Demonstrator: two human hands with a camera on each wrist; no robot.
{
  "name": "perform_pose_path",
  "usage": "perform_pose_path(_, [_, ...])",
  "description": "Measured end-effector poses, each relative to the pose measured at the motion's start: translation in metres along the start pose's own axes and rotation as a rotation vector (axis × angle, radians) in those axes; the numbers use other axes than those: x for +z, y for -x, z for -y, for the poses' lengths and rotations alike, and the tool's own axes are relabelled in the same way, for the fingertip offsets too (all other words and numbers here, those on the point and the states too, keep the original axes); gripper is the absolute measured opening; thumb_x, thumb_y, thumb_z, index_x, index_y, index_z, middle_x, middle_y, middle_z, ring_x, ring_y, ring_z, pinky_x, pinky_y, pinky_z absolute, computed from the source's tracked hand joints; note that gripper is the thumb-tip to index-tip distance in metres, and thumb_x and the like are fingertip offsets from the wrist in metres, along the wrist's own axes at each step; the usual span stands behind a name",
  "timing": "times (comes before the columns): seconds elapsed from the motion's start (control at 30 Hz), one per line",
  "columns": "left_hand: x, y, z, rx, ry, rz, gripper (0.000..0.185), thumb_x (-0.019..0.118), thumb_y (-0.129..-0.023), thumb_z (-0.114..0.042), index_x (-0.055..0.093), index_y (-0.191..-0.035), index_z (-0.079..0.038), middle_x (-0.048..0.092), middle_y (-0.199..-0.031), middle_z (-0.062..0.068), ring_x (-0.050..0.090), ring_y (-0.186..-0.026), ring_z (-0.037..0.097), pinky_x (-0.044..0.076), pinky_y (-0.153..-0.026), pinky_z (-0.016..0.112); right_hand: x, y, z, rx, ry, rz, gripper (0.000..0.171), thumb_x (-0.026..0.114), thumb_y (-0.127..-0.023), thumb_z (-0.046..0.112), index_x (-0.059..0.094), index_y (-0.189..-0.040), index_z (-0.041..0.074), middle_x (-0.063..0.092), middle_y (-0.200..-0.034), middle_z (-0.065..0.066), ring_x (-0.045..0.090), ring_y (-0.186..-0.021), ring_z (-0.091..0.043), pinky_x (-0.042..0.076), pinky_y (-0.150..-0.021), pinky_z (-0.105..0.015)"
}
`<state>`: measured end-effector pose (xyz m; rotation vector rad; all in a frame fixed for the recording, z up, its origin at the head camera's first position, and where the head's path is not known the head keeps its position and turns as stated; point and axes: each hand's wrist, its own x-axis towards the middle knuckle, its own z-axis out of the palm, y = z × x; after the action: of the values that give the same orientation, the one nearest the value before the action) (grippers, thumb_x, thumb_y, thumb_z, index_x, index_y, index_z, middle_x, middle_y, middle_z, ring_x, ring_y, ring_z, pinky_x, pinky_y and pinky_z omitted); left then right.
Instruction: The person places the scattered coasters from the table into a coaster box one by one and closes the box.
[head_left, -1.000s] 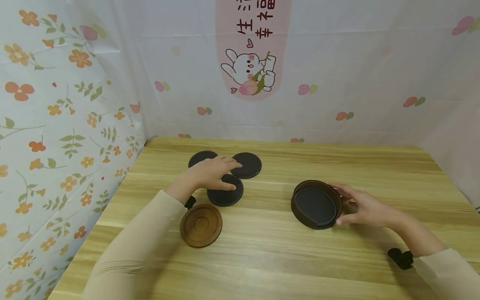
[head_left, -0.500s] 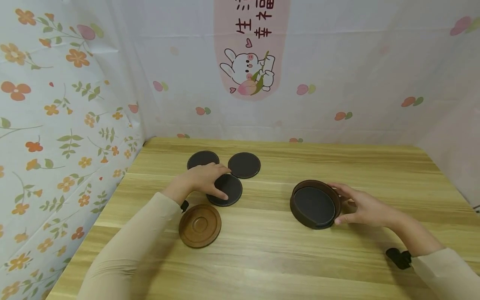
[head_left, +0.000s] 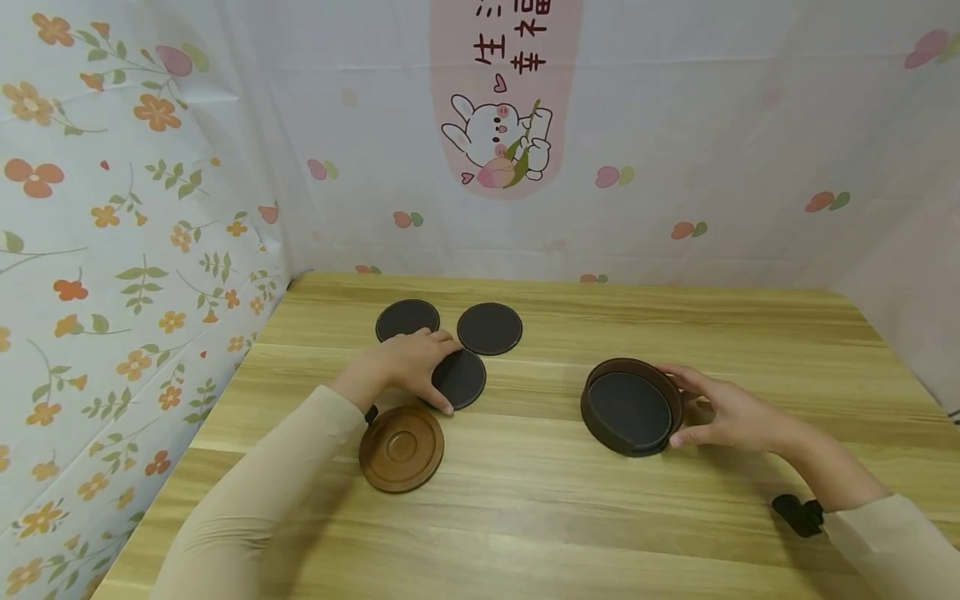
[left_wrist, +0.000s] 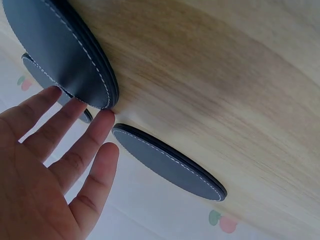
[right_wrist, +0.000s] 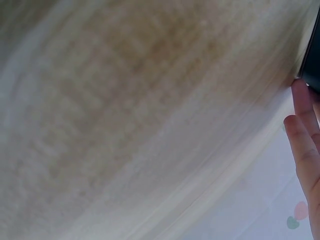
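Note:
Three flat black round coasters lie at the table's back left: the far-left coaster [head_left: 407, 318], the far-right coaster [head_left: 490, 328] and the near coaster [head_left: 462, 379]. My left hand [head_left: 415, 364] lies over the near coaster's left part. Its straight fingers [left_wrist: 75, 145] touch the stitched edge of that coaster [left_wrist: 60, 50], and another coaster [left_wrist: 167, 162] lies beyond. My right hand [head_left: 716, 410] grips the rim of a round brown holder [head_left: 632, 407], tipped toward me with a black coaster inside. In the right wrist view only fingertips [right_wrist: 304, 145] and the holder's dark edge [right_wrist: 313, 55] show.
A round brown wooden lid [head_left: 401, 447] lies in front of my left wrist. The wooden table [head_left: 540, 517] is boxed in by printed cloth walls at the back [head_left: 495, 142] and left [head_left: 112, 250]. Bare wood runs along the front and between my hands.
My left hand has drawn back from the far-right coaster and settled lower on the near coaster's left side. The right hand and the holder have stayed put.

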<state>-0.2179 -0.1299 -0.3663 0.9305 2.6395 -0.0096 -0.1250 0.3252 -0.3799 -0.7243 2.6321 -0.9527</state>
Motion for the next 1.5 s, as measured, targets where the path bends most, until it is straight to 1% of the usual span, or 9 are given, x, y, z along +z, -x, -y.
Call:
perform_pose_path(0.17, [0.001, -0.001, -0.002, -0.002, -0.037, -0.001, 0.105, 0.081, -0.069, -0.064, 0.039, -0.152, -0.015, 0.043, -0.151, 0.006, 0.046, -0.133, 0.030, 0.047, -0.098, 0.058, 0.000, -0.001, 0.001, 0.004, 0.003, 0.006, 0.098, 0.084, -0.079, 0.027, 0.028, -0.152, -0.004, 0.049, -0.144, -0.030, 0.048, -0.129, -0.048, 0.048, -0.093, -0.061])
perform_pose_path(0.3, [0.001, 0.000, -0.004, -0.007, -0.046, 0.007, 0.102, 0.082, -0.071, -0.060, 0.039, -0.153, -0.014, 0.043, -0.150, 0.006, 0.046, -0.132, 0.031, 0.047, -0.097, 0.058, 0.000, -0.002, 0.002, 0.004, -0.002, 0.008, 0.098, 0.084, -0.078, 0.027, 0.028, -0.152, -0.005, 0.048, -0.144, -0.031, 0.043, -0.129, -0.054, 0.048, -0.093, -0.062])
perform_pose_path(0.67, [-0.001, 0.000, -0.011, 0.011, -0.091, 0.008, 0.097, 0.078, -0.075, -0.055, 0.040, -0.152, -0.011, 0.045, -0.147, 0.009, 0.048, -0.125, 0.031, 0.050, -0.093, 0.052, 0.001, 0.000, 0.002, 0.000, -0.011, 0.004, 0.097, 0.083, -0.079, 0.026, 0.027, -0.152, -0.006, 0.047, -0.144, -0.031, 0.044, -0.129, -0.054, 0.048, -0.092, -0.062])
perform_pose_path(0.9, [0.002, 0.003, -0.009, 0.011, -0.062, 0.006, 0.097, 0.079, -0.075, -0.056, 0.039, -0.152, -0.012, 0.045, -0.146, 0.009, 0.048, -0.125, 0.032, 0.049, -0.093, 0.054, 0.002, -0.001, 0.002, -0.014, -0.023, 0.003, 0.096, 0.084, -0.079, 0.025, 0.029, -0.151, -0.006, 0.049, -0.142, -0.031, 0.044, -0.127, -0.056, 0.047, -0.092, -0.066])
perform_pose_path(1.2, [0.000, 0.003, -0.011, 0.023, -0.066, 0.007, 0.098, 0.078, -0.075, -0.058, 0.038, -0.153, -0.014, 0.042, -0.149, 0.009, 0.046, -0.128, 0.031, 0.048, -0.095, 0.055, 0.002, 0.001, 0.002, -0.013, -0.009, 0.002, 0.096, 0.082, -0.080, 0.025, 0.028, -0.152, -0.006, 0.049, -0.143, -0.030, 0.046, -0.127, -0.053, 0.048, -0.092, -0.062])
perform_pose_path(1.27, [-0.001, 0.003, -0.012, 0.029, -0.061, 0.007, 0.098, 0.078, -0.076, -0.057, 0.038, -0.154, -0.013, 0.041, -0.151, 0.009, 0.045, -0.129, 0.031, 0.048, -0.097, 0.055, 0.002, 0.002, 0.002, -0.014, -0.012, 0.003, 0.095, 0.082, -0.080, 0.025, 0.028, -0.152, -0.005, 0.050, -0.143, -0.030, 0.050, -0.129, -0.045, 0.048, -0.092, -0.062])
perform_pose_path(1.4, [-0.003, 0.004, -0.017, 0.041, -0.055, 0.002, 0.097, 0.078, -0.076, -0.056, 0.038, -0.153, -0.012, 0.039, -0.153, 0.011, 0.043, -0.133, 0.033, 0.047, -0.099, 0.056, 0.001, 0.002, 0.001, -0.012, -0.015, 0.000, 0.095, 0.082, -0.080, 0.027, 0.028, -0.153, -0.003, 0.050, -0.143, -0.028, 0.051, -0.131, -0.011, 0.048, -0.093, -0.060])
perform_pose_path(1.47, [-0.004, 0.004, -0.019, 0.047, -0.055, -0.003, 0.097, 0.078, -0.076, -0.055, 0.039, -0.153, -0.012, 0.039, -0.154, 0.011, 0.042, -0.135, 0.033, 0.046, -0.100, 0.056, 0.001, 0.002, 0.001, -0.009, -0.013, -0.001, 0.094, 0.082, -0.080, 0.027, 0.029, -0.153, -0.002, 0.050, -0.143, -0.028, 0.050, -0.131, -0.010, 0.048, -0.093, -0.060])
perform_pose_path(1.5, [-0.005, 0.004, -0.020, 0.051, -0.055, -0.004, 0.096, 0.078, -0.076, -0.055, 0.039, -0.153, -0.012, 0.039, -0.154, 0.011, 0.042, -0.136, 0.034, 0.046, -0.100, 0.056, 0.001, 0.002, 0.001, -0.007, -0.011, -0.001, 0.094, 0.082, -0.080, 0.027, 0.029, -0.153, -0.002, 0.050, -0.143, -0.028, 0.051, -0.131, -0.016, 0.048, -0.093, -0.060])
